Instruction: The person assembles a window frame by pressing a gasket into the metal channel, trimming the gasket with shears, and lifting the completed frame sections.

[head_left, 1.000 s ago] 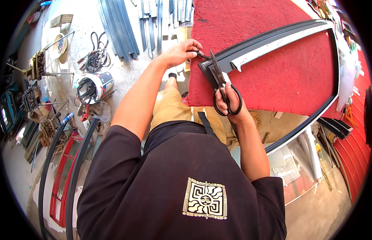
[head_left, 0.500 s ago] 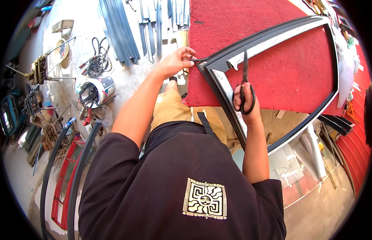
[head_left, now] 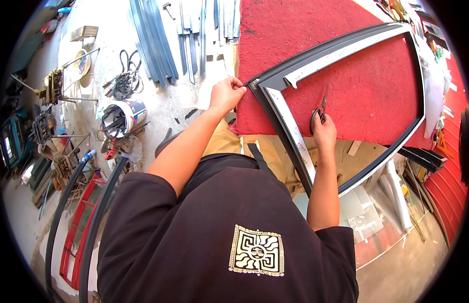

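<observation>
At the left corner of a black-and-white window frame [head_left: 290, 108], my left hand [head_left: 227, 96] is closed in a pinch. A short bit of thin black strip [head_left: 246, 84] shows between its fingertips and the corner; the rest of the strip is hidden. The frame lies tilted on a red-covered table [head_left: 366, 96], its lower part reaching past the near edge. Inside the frame's opening, my right hand [head_left: 325, 132] grips black-handled scissors [head_left: 321, 108] by the handles. Their blades point away from me, over the red cloth.
Long grey metal profiles [head_left: 154, 43] lie on the floor at far left, near a coiled black cable [head_left: 126, 83] and a white bucket [head_left: 124, 113] of dark pieces. A red frame [head_left: 78, 232] stands at lower left. Clear sheets [head_left: 360, 209] lie at right under the table.
The scissors have turned and moved slightly right and nearer me, away from the frame's inner edge. My left hand has shifted slightly down, staying at the corner.
</observation>
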